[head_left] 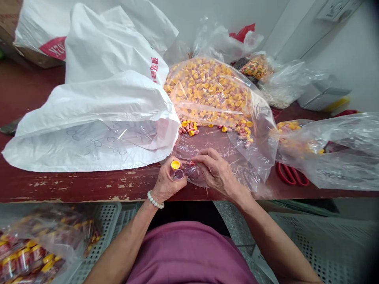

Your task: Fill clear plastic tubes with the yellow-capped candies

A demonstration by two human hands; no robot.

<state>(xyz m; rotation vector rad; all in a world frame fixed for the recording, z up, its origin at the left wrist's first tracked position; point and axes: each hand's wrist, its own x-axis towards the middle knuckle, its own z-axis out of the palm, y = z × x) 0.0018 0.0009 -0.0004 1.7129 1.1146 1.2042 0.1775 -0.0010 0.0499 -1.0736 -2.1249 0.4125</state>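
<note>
My left hand [168, 179], wearing a pale bead bracelet, is closed around a clear plastic tube [179, 174] with its round open end facing up. The same hand also holds a yellow round cap [175, 165] just behind the tube. Close by on the right, the fingers of my right hand [214, 171] are pinched together at a small red piece [192, 163], whose kind I cannot make out. Behind both hands lies a large clear plastic bag [201, 148] holding many small red pieces with yellow caps [207, 86].
At left, a white woven sack [118, 98] lies open with clear tubes [97, 144] inside. Red-handled scissors [291, 173] lie at right, near another clear bag [340, 157]. Below the red table edge [89, 189] is a basket [109, 221] of bagged yellow-capped tubes [26, 258].
</note>
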